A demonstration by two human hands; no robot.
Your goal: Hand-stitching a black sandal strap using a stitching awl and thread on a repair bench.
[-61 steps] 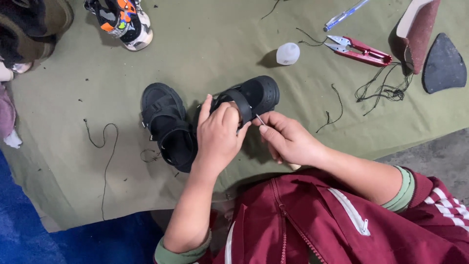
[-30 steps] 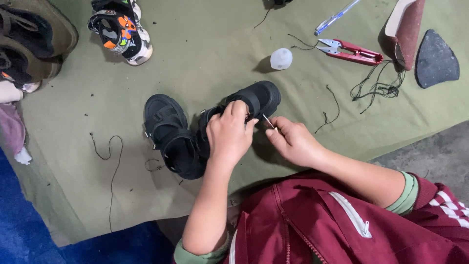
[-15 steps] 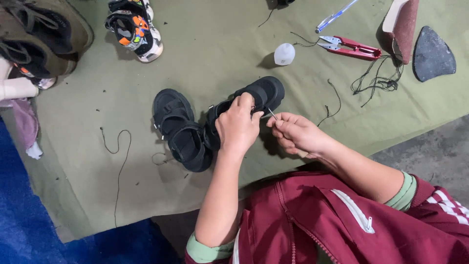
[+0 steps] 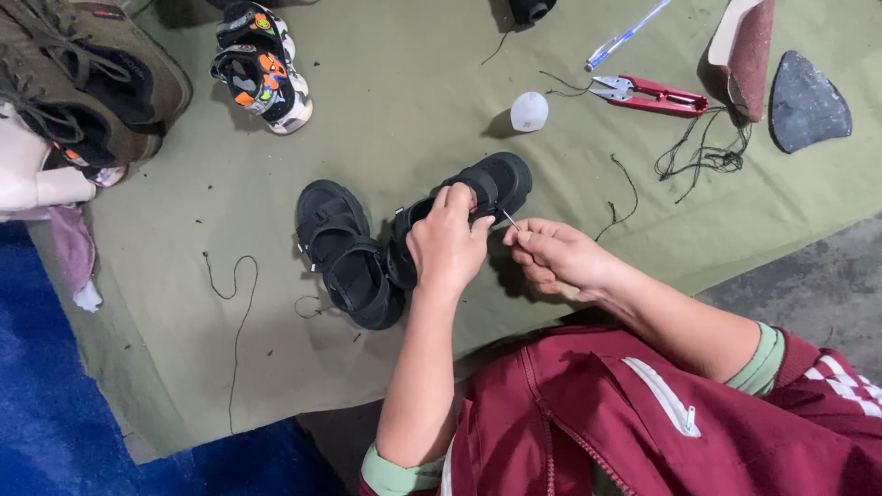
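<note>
the person's left hand [image 4: 447,243] is closed down over the nearer black strapped sandal with a thick rubber sole [image 4: 478,188], palm on its upper and fingers curled round the strap, pinning it to the olive-green cloth sheet [image 4: 386,101] spread on the floor. the right hand [image 4: 556,257] sits just beside it, to the sandal's right, its fingertips pinched tight on a thin metal needle [image 4: 509,219] whose tip points up and left into the sandal's side; whether thread trails from it cannot be told.

the held sandal lies straight ahead of the person, its long axis running from lower left to upper right, toe end away from the body. the left hand covers its middle, so it is the nearer hand; the right hand meets it only through the needle, coming in across the long axis from the right.

the matching second black sandal [image 4: 344,253] lies touching it on the left, sole down. well apart, toward the far edge of the cloth, are a small white plastic bottle [image 4: 529,111], red-handled thread snips [image 4: 648,94], a tangle of black thread [image 4: 703,156], and a dark grey triangular rubber sole piece [image 4: 808,103]. a child's colourful sandal [image 4: 262,64] sits at upper left.
</note>
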